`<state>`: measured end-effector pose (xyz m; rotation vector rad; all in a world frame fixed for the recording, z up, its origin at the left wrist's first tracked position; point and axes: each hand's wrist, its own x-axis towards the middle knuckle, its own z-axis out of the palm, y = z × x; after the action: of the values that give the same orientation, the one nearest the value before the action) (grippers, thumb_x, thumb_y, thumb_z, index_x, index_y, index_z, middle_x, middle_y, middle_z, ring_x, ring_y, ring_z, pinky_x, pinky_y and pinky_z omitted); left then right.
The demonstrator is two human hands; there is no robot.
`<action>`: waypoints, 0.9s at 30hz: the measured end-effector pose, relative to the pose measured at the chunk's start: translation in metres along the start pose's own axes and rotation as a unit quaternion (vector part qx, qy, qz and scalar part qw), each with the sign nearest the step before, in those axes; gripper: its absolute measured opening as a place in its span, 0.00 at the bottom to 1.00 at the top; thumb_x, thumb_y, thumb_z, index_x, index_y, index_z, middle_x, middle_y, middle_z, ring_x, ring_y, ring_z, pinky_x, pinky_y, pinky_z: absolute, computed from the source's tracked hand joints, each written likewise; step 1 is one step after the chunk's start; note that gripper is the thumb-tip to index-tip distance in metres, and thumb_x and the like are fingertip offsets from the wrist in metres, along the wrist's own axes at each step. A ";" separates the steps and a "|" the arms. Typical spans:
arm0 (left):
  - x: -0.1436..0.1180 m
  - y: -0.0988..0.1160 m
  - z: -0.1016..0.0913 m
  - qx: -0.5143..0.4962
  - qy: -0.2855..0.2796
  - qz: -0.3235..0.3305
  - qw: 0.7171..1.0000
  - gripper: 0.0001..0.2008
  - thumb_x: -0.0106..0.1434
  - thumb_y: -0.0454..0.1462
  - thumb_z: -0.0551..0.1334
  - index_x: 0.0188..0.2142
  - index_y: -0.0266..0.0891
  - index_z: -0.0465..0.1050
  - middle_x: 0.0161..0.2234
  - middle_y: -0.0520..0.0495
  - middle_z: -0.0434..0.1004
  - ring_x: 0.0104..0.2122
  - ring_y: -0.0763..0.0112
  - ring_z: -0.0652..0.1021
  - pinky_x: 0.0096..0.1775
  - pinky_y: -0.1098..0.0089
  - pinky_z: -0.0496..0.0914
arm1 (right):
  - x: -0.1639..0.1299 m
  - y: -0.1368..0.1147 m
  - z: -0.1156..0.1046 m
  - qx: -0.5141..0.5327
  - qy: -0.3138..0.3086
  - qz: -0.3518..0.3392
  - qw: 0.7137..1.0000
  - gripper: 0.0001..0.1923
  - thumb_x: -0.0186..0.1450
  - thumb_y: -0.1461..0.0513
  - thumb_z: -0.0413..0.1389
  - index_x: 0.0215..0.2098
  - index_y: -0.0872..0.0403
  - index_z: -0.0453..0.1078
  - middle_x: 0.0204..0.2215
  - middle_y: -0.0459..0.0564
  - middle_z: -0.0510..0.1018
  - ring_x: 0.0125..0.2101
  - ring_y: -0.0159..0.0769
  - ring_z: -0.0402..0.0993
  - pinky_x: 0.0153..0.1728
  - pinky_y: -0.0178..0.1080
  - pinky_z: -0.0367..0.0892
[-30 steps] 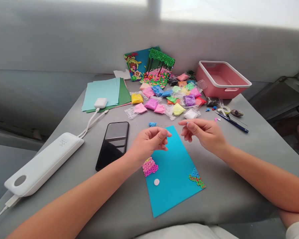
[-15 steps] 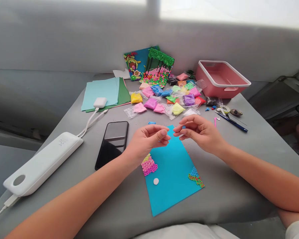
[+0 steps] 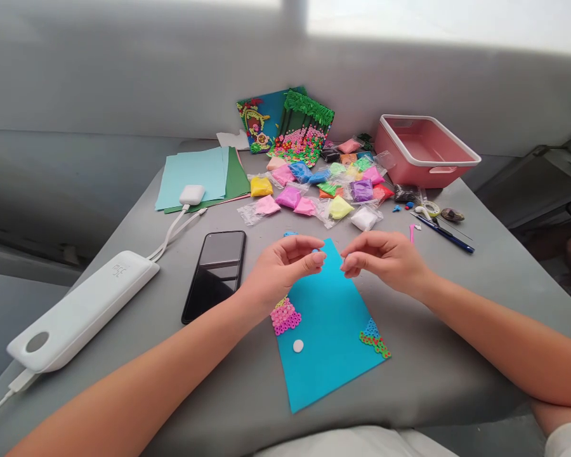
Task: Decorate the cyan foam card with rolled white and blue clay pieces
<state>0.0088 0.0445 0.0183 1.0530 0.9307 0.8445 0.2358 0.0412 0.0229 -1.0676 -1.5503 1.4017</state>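
The left hand point(image 3: 278, 270) and the right hand point(image 3: 385, 260) hovered near each other above the far end of a rectangular cyan foam sheet point(image 3: 330, 327) lying on the grey bench point(image 3: 433, 355). Both hands had fingers curled and fingertips pinched; any pinched item was too small to tell. A black smartphone point(image 3: 215, 274) lay just left of the left hand.

Both hands point(image 3: 285, 266) point(image 3: 385, 260) pinched above blue sheet point(image 3: 330, 330)
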 end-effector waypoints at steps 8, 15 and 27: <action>-0.002 0.004 0.000 0.129 -0.046 0.060 0.989 0.25 0.70 0.59 0.52 0.34 0.42 0.69 0.33 0.47 0.76 0.34 0.65 0.77 0.39 0.63 0.75 | 0.001 -0.005 -0.013 -0.207 -0.048 -0.035 0.977 0.21 0.69 0.46 0.59 0.33 0.55 0.78 0.24 0.49 0.81 0.25 0.33 0.77 0.25 0.34 0.71; -0.026 0.001 0.001 0.399 -0.149 0.144 0.893 0.27 0.68 0.61 0.53 0.38 0.41 0.72 0.43 0.37 0.79 0.45 0.50 0.75 0.51 0.50 0.69 | -0.025 0.022 -0.041 -0.387 -0.045 -0.136 0.911 0.11 0.71 0.59 0.56 0.44 0.50 0.81 0.39 0.53 0.85 0.39 0.42 0.80 0.40 0.43 0.76; -0.041 -0.011 -0.001 0.602 -0.205 0.115 0.763 0.27 0.66 0.60 0.59 0.46 0.40 0.65 0.71 0.23 0.57 0.73 0.41 0.52 0.69 0.34 0.49 | -0.058 0.049 -0.055 -0.493 -0.014 -0.318 0.810 0.15 0.70 0.67 0.57 0.54 0.51 0.76 0.50 0.54 0.84 0.53 0.45 0.80 0.55 0.50 0.77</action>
<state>-0.0057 0.0045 0.0165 2.3960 0.9363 0.0520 0.3119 0.0081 -0.0212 -0.8848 -2.4296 0.0765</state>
